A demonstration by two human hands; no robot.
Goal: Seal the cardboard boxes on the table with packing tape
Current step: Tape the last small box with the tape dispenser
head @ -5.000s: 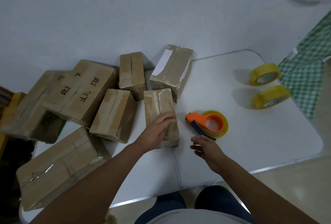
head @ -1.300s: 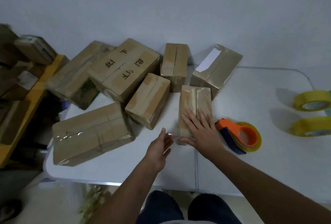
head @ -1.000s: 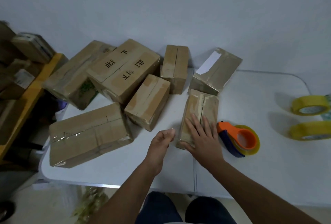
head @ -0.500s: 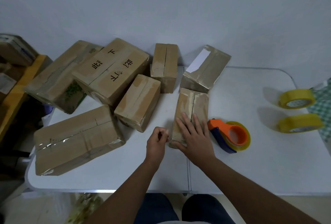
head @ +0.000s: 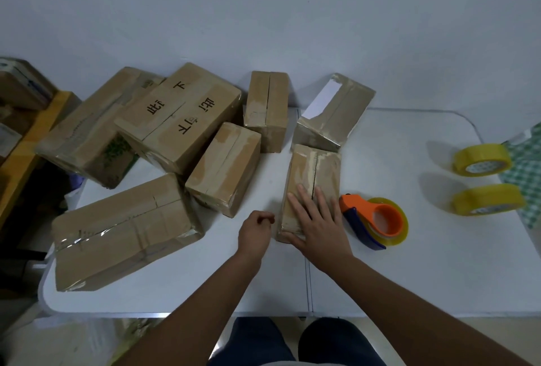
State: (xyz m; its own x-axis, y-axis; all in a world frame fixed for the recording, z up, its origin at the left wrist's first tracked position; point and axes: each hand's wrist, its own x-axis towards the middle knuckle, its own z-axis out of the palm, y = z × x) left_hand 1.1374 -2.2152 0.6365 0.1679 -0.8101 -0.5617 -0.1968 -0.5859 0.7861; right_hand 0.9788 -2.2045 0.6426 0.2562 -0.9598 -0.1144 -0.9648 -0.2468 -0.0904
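At frame centre the small box (head: 311, 187) lies on the worktop (head: 409, 263), seam untaped, right hand (head: 317, 223) flat upon it, left hand (head: 254, 232) curled empty beside, tape dispenser (head: 376, 220) untouched; sealing judged pending.

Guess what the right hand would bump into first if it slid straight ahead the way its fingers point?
Probably the tilted box. The right hand lies flat on a small box, fingers pointing away along its top, and the tilted one sits just beyond.
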